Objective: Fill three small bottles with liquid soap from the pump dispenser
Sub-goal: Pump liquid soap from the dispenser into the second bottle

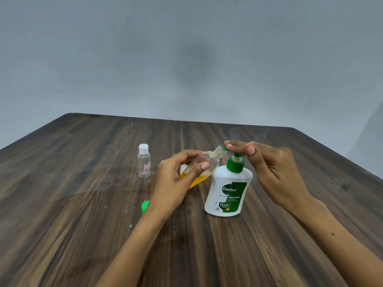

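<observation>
Left hand (176, 179) grasps a small clear bottle (204, 165), thumb across its near side and fingers curled behind. The bottle is uncapped and tilted, mouth up and to the right, held against the green spout (224, 149) of the pump. Orange soap (196, 180) has pooled in its lower end; the upper part is clear.

Right hand (267, 164) is above the dispenser (228, 191), index fingertip (229, 145) resting on the green pump head. The other fingers are loosely curled and hold nothing, so this grip is released apart from the pressing finger. How far the pump is depressed cannot be told.

The dispenser is white with a green collar and a green Dettol label. It stands upright on the desk (83, 235), right of centre, just right of the left hand.

A second bottle (144, 161), clear, white cap on, with a small red and white sticker, stands upright left of the left hand and well apart from it. It looks empty.

A green cap (145, 207) lies on the desk beside the left wrist, partly hidden by it.

Desk surface is dark wood grain. Grey wall (186, 59) behind.
</observation>
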Available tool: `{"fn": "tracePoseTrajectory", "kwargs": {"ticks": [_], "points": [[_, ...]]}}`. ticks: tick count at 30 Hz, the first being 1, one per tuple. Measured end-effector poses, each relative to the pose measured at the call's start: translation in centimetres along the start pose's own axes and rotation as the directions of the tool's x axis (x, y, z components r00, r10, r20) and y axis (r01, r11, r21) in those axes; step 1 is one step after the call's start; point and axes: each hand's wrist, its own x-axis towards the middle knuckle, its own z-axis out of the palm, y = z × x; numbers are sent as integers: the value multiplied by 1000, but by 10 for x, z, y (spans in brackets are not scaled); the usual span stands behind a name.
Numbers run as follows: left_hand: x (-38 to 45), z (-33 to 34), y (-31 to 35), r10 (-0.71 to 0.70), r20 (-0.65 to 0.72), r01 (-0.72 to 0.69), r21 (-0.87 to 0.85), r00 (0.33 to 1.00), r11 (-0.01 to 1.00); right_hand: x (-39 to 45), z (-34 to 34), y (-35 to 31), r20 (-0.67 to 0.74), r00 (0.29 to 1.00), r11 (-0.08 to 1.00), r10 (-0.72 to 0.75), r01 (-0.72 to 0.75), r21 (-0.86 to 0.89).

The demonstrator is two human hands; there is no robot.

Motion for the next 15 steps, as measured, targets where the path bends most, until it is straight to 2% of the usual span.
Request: {"fn": "tracePoseTrajectory", "kwargs": {"ticks": [15], "points": [[0,0,3,23,2,-23,-17,1000,1000,3,-3,-3,-5,1000,1000,-4,4,-13]]}}
